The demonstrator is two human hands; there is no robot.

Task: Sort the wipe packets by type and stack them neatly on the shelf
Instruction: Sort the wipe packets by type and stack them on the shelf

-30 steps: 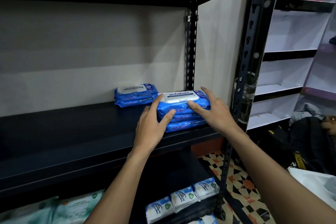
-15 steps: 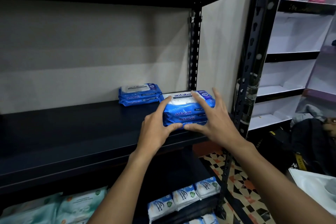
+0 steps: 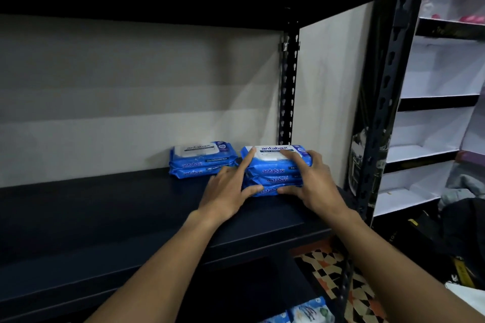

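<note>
A dark metal rack (image 3: 380, 139) is seen filling most of the view, and its wide dark shelf (image 3: 118, 217) is crossed by two bare forearms reaching in from below. The shelf is backed by a pale beige panel (image 3: 131, 99), against which a perforated rear post (image 3: 288, 86) is set near the right corner. A white shelving unit (image 3: 433, 126) is seen beyond the rack on the right, and a patterned tiled floor (image 3: 330, 270) is glimpsed beneath the shelf's right end. At the back right of the shelf, just in front of the rear post, a taller stack (image 3: 275, 172) of three blue "antabax" wipe packets is placed, with the white lid of the top packet turned upward. Just beside it on the left, close to the back panel, a lower stack (image 3: 199, 162) of two matching blue packets is laid flat; whether the two stacks touch cannot be told. The taller stack is grasped from both sides. It is held on its left by the left hand (image 3: 228, 191), whose forefinger is stretched up to the top packet's corner while the thumb is pressed against the front of the bottom packet. It is held on its right by the right hand (image 3: 312, 183), whose fingers are curled over the top packet and whose thumb is laid along the bottom one. On a lower level, at the bottom edge of the view, a few white-and-blue packets (image 3: 311, 312) are partly shown.
</note>
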